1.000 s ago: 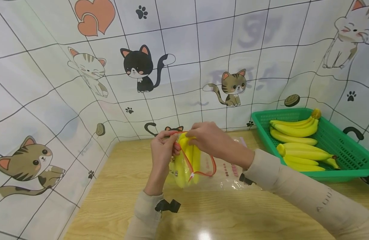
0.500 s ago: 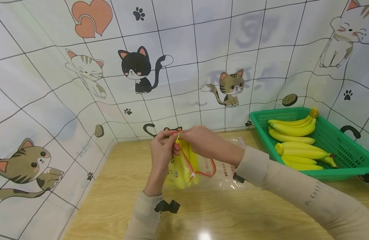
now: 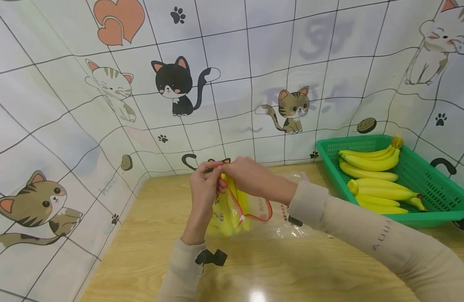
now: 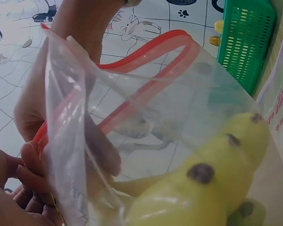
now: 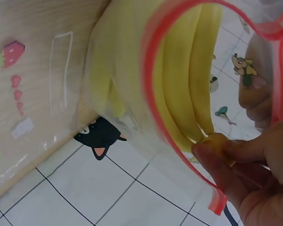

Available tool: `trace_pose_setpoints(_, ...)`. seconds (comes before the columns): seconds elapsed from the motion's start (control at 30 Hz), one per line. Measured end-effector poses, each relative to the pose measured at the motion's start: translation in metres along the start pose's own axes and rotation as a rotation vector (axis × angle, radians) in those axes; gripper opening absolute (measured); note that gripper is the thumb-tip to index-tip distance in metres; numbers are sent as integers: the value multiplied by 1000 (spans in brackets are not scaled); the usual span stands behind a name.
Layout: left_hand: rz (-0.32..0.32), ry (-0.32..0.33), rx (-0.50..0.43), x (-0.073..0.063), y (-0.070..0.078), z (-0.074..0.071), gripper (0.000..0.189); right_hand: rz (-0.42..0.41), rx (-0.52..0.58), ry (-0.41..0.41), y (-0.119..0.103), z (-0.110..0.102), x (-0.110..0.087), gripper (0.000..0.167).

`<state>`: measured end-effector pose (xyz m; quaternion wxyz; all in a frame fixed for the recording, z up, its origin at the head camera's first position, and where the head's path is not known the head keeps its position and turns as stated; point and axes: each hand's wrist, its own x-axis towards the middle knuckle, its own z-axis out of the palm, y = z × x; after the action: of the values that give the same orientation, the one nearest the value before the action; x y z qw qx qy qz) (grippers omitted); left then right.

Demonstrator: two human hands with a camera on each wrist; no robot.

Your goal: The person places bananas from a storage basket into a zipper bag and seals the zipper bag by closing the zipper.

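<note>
My left hand [image 3: 202,186] grips the red-edged mouth of a clear zip bag [image 4: 146,99], near the middle of the table. Inside the bag hangs a bunch of yellow bananas [image 5: 184,84], their dark tips pointing down. At the bag's mouth, my right hand [image 3: 251,178] pinches the stem end [image 5: 217,143] of the bunch between thumb and fingers. Small printed cartoon figures show on the bag. In the left wrist view, the right hand appears partly through the plastic. The red zip strip [image 3: 269,212] loops open below the right hand.
A green basket [image 3: 330,176] holding several bananas [image 3: 383,191] stands at the right, against the cat-print wall covering [image 3: 232,105]. Another clear printed bag [image 5: 33,113] lies flat on the wooden table [image 3: 141,251] behind the hands.
My right hand has shifted left, closer to the left hand, and now covers the top of the bananas. The left hand stays nearly still on the bag's edge.
</note>
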<state>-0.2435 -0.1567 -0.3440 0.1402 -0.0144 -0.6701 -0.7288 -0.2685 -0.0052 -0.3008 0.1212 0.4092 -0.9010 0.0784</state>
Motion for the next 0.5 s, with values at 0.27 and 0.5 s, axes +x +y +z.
trace_pose_setpoints(0.27,2,-13,-12,1,-1,0,14,27,-28,112,1,20,4,10)
trace_pose_setpoints(0.5,14,-24,-11,2,0,-2,15,31,-35,31,1,26,8,6)
